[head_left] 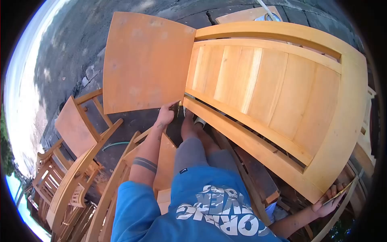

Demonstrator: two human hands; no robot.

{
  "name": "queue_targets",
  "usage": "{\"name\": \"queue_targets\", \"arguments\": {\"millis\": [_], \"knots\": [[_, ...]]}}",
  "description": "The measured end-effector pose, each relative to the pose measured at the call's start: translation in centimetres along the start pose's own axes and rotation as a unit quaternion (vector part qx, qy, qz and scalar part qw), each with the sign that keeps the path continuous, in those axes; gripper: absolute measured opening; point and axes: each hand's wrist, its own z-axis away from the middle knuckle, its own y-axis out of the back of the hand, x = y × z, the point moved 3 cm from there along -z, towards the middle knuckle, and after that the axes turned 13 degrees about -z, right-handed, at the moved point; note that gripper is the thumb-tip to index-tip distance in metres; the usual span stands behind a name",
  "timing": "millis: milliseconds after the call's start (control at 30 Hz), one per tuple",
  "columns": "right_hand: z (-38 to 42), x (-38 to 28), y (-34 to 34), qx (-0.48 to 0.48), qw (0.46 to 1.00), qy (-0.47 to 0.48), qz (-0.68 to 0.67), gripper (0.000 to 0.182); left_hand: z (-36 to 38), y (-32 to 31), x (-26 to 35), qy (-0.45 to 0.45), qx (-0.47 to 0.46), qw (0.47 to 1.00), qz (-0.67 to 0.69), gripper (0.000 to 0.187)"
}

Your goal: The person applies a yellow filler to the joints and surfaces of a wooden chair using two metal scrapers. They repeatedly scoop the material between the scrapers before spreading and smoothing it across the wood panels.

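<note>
A wooden chair lies tipped over, with its flat seat [149,60] at upper left and its slatted backrest [266,80] stretching right. My left hand [165,116] is at the seat's lower corner, where it meets the backrest frame. Its index finger reaches along the corner and the other fingers are curled; what they hold, if anything, is hidden. At lower right, my right hand [328,201] is beside the outer corner of the backrest, with its fingers on a thin, folded sheet [340,192].
Other wooden chair frames [80,125] stand at the left, one with slats [50,179] farther back. Wooden pieces [258,177] lie under the backrest on the right. A can [268,17] is beyond the chair, and a thin hose [115,144] lies on the ground.
</note>
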Motion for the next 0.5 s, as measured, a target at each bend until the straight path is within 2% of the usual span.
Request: {"name": "queue_targets", "arguments": {"millis": [33,67,100,200,233,367,500], "knots": [[0.0,-1.4,-0.6,0.011,1.0,0.022,0.001,0.031,0.1,-1.2,0.1,0.014,-0.002,1.0,0.018,0.067],[0.0,-3.0,-1.3,-0.023,1.0,0.008,0.0,0.03,0.5,-2.4,0.1,0.029,-0.005,0.999,0.036,0.066],[-0.1,1.4,0.1,-0.023,0.998,-0.012,-0.057,0.03,-0.9,0.7,-2.0,0.029,0.032,0.999,0.003,0.065],[-0.4,0.7,-0.6,-0.068,0.989,-0.058,-0.118,0.029,-2.9,-1.5,-2.1,0.011,0.057,0.998,-0.018,0.064],[-0.3,0.9,-1.0,-0.054,0.987,-0.086,-0.126,0.018,-3.4,-1.6,-2.3,0.015,0.065,0.997,-0.026,0.063],[-0.4,0.3,0.4,-0.035,0.986,-0.047,-0.158,0.018,-5.1,-2.2,-4.1,0.012,0.076,0.995,-0.055,0.064],[-0.4,-0.6,1.2,-0.039,0.986,-0.05,-0.153,0.018,-4.3,-2.6,-1.1,0.02,0.099,0.989,-0.106,0.059]]}}
